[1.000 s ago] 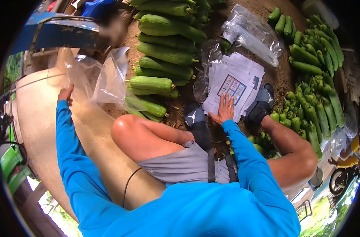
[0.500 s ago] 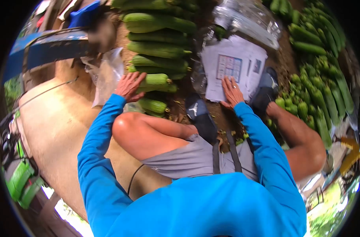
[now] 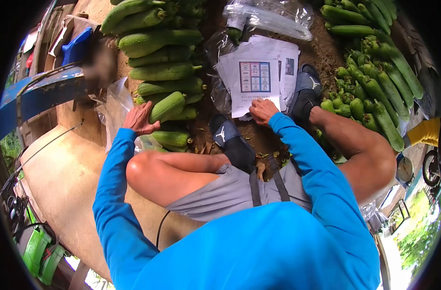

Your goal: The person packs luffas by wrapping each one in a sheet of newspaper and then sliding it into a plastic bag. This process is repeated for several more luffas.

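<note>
My left hand (image 3: 140,119) is closed around the near end of a thick green gourd (image 3: 167,108), which is tilted above the others in the row. Several similar green gourds (image 3: 164,71) lie side by side beyond it, and a few more sit just below my left hand. My right hand (image 3: 264,111) has its fingers curled in a pinch at the lower edge of a printed sheet of paper (image 3: 249,99). That sheet, with a coloured grid on it, lies on top of a stack of papers on the ground between my feet.
Clear plastic bags (image 3: 273,21) lie beyond the papers. A large pile of green gourds (image 3: 370,89) fills the right side. At the left are a thin plastic bag (image 3: 115,108), a blue beam (image 3: 41,94) and a tan surface (image 3: 70,164). My sandalled foot (image 3: 230,137) stands between gourds and papers.
My left hand has gone from spread fingers on the row to gripping one gourd, now tilted up. My right hand has curled from flat on the papers to their lower edge. The view has shifted.
</note>
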Demonstrator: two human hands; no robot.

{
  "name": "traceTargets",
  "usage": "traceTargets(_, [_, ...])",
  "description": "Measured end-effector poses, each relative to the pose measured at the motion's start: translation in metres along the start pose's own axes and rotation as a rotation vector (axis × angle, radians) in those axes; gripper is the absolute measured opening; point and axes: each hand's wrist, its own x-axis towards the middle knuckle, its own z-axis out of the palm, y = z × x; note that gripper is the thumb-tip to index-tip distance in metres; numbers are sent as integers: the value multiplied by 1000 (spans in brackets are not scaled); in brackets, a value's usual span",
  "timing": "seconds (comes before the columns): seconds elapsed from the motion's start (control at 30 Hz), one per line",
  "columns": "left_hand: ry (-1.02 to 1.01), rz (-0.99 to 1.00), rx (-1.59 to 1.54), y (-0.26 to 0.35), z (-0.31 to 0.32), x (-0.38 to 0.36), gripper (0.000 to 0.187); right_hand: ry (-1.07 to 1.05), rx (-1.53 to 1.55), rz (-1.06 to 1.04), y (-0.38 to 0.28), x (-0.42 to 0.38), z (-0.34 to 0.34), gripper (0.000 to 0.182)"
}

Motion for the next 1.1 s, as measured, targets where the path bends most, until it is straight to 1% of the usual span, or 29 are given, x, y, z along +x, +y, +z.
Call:
traceTargets(0.03, [3,6,-1,4,-5,0,60,-87,3,-2,-5,0,-6,18])
traceTargets(0.07, [-67,-17,-48,14,-17,1,60,22,24,2,-7,-2,-2,18])
traceTargets(0.1, [-142,-41,-97,25,-27,2,60,15,26,5,-8,-3,-1,18])
traceTargets(0.13, [-88,9,-161,36,-32,2,57,26,57,9,-7,-2,-1,19])
traceTargets(0.17, [-88,4,-161,48,-40,6,57,44,85,9,-6,3,-2,19])
traceTargets(0.23, [-185,31,-229,72,-55,17,56,42,125,17,-6,5,1,19])
traceTargets(0.3, [-173,102,-294,93,-62,34,54,-23,161,41,-1,5,2,19])
traceTargets(0.33, [-167,102,-299,100,-59,42,54,-26,164,35,0,5,4,23])
traceTargets(0.37, [-160,102,-303,107,-56,52,55,-27,160,34,1,4,7,23])
traceTargets(0.43, [-236,45,-329,124,-54,73,56,14,172,19,3,1,12,27])
traceTargets(0.47, [-205,65,-336,130,-51,79,56,14,168,8,4,0,12,27])
traceTargets(0.5, [-182,100,-381,129,-41,87,57,62,166,-17,5,-4,14,29])
traceTargets(0.53, [-192,92,-336,129,-31,90,57,115,165,-51,6,-6,16,32])
traceTargets(0.57, [-194,69,-281,127,-32,91,58,-11,90,-66,12,-2,23,34])
traceTargets(0.63, [-208,171,-211,116,-37,80,60,-79,54,-29,10,-1,22,47])
traceTargets(0.67, [-293,146,-169,115,-52,71,61,-66,36,-27,10,-1,21,49])
traceTargets(0.7, [-295,130,-168,102,-51,63,61,-59,18,-18,9,-1,18,51])
traceTargets(0.73, [-223,219,-112,85,-47,50,60,-63,26,-28,8,-1,17,51])
traceTargets(0.77, [-150,313,-57,69,-44,37,60,-50,33,-22,7,-3,11,47])
traceTargets(0.8, [-206,243,13,62,-52,24,60,-35,37,-14,7,-3,8,42])
traceTargets(0.83, [-152,255,48,43,-43,11,60,-40,40,-12,7,-1,9,42])
traceTargets(0.87, [-173,218,69,29,-43,2,59,-13,88,5,6,1,12,36])
traceTargets(0.9, [-107,215,91,14,-34,-7,57,9,134,27,5,-1,14,29])
traceTargets(0.93, [-155,168,138,3,-28,-13,58,59,171,32,2,0,7,19])
traceTargets(0.97, [-79,200,129,-12,-14,-18,61,51,166,46,0,0,4,19])
traceTargets(1.03, [-75,169,193,-24,6,-17,67,188,234,68,-4,2,0,18])
traceTargets(1.07, [-73,176,185,-24,14,-14,67,205,264,85,-5,3,-3,16])
traceTargets(1.1, [-99,160,284,-25,23,-11,64,198,258,91,-5,3,-5,16])
